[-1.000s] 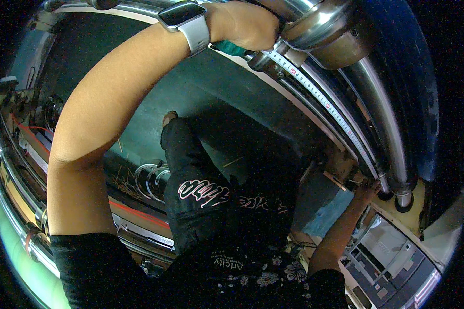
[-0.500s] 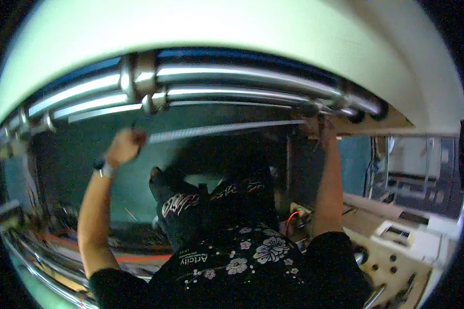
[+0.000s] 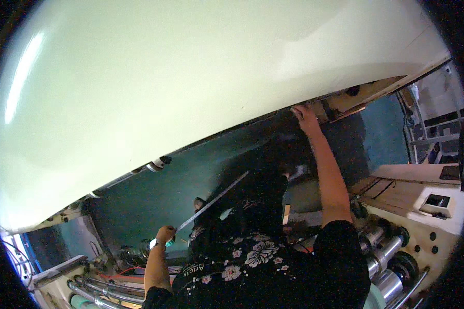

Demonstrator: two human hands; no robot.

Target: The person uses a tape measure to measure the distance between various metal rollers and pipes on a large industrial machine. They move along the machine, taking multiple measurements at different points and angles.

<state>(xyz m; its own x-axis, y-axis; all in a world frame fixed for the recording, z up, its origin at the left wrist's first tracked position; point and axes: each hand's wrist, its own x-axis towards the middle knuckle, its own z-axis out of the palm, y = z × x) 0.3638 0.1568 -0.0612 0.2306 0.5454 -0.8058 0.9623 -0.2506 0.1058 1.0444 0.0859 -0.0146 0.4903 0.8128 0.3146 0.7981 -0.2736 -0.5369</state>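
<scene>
My left hand [image 3: 166,235] is low and left of centre, closed around a tape measure whose greenish case shows in part. The tape's pale blade [image 3: 214,201] slants up and right from it, across the front of my dark clothes, and its far end touches neither hand. Farther away, my right hand [image 3: 305,117] reaches up to the lower edge of a large pale, smooth surface [image 3: 201,67]. Its fingers are stretched out against the dark machine edge there; the fingertips are partly hidden, and I see nothing held in them.
A beige machine frame [image 3: 386,85] lies beyond my right hand. Metal rollers [image 3: 389,283] and a cream side panel [image 3: 428,262] stand close on my right. More rollers [image 3: 103,296] lie at the lower left, above the green floor [image 3: 139,206].
The blade's far end has left my right hand. My left hand has moved down and nearer with the tape measure. The view has shifted; the pale surface now covers most of the chrome rollers.
</scene>
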